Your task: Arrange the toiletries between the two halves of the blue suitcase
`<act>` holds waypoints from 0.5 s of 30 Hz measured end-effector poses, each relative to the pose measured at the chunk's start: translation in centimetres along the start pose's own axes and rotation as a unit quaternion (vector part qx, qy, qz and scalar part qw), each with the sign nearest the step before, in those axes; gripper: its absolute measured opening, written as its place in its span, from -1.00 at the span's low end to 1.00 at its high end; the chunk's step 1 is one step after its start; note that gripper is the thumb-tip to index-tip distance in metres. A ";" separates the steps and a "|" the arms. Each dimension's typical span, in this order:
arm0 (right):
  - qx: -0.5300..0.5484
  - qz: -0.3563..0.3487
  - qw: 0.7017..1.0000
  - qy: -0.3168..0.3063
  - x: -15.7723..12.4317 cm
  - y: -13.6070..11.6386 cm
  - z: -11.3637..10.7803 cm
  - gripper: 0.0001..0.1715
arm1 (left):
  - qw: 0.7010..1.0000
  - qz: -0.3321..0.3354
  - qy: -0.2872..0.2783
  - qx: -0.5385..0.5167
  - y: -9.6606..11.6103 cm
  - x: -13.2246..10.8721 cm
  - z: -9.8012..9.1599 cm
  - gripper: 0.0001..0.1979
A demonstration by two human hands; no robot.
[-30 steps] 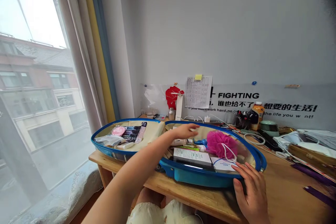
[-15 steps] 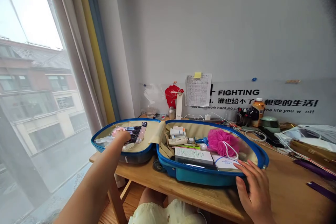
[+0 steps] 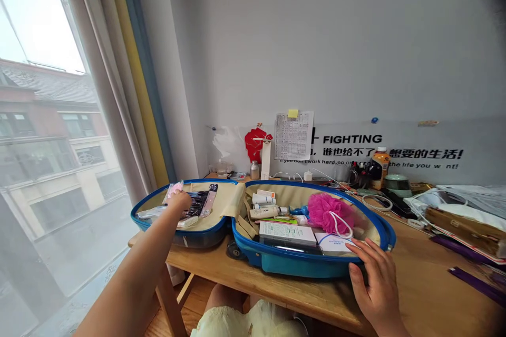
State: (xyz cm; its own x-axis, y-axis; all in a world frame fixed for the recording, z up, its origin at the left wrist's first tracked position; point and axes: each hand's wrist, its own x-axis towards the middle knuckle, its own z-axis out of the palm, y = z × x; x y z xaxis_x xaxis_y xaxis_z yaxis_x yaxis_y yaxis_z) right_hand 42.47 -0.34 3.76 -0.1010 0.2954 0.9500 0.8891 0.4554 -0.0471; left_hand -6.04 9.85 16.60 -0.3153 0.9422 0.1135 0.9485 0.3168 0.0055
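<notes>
A small blue suitcase [image 3: 312,269] lies unfolded on the wooden table, both halves facing up. My left hand [image 3: 181,200] is inside its left half, fingers closed on a small pink packet [image 3: 174,188] in clear wrapping. Beside that hand lie several dark pens [image 3: 201,201], a pink strip-shaped package [image 3: 209,202] and clear plastic bags [image 3: 152,212]. My right hand [image 3: 375,276] rests with spread fingers on the near right rim. The right half holds a magenta bath puff [image 3: 329,212], white boxes [image 3: 288,233], a cream bottle [image 3: 265,213] and white tubes [image 3: 264,200].
Along the wall stand an orange drink bottle [image 3: 380,167], a green-lidded jar [image 3: 397,184] and a white folded lamp [image 3: 266,159]. Cables and a brown pouch [image 3: 462,226] lie on the table [image 3: 419,284] at right. A curtained window is on the left.
My left hand has shifted slightly up and left, with the pink packet now showing beyond its fingers. The view has turned a little right. My right hand stays on the rim.
</notes>
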 end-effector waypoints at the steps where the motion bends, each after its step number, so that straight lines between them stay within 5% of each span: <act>1: 0.000 0.001 1.000 0.002 0.0 0.0 0.0 -0.66 | 1.000 -0.001 0.013 0.003 0.7 0.0 -0.6 -0.54; 4: 0.000 -0.001 1.000 0.005 0.1 -0.1 0.0 -0.66 | 0.997 0.048 0.064 0.003 4.0 -0.5 -2.1 -0.48; 7: -0.005 -0.010 1.000 0.009 0.3 -0.3 0.0 -0.66 | 0.978 0.187 0.097 0.000 8.5 -2.1 -3.0 -0.48; 12: -0.009 -0.018 1.000 0.014 0.4 -0.4 0.0 -0.66 | 0.876 0.477 0.073 0.014 16.4 -6.4 -2.2 -0.50; 15: -0.007 -0.010 1.000 0.018 0.3 -0.4 0.1 -0.67 | 0.838 0.544 0.018 0.034 20.3 -8.1 -1.0 -0.49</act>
State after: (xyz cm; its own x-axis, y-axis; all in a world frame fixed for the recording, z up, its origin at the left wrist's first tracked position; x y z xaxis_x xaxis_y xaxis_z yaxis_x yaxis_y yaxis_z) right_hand 42.06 -0.33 3.99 -0.1025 0.2562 0.9612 0.8936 0.4482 -0.0242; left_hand 15.84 8.52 16.77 0.7382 0.6731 0.0447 0.6689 -0.7218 -0.1779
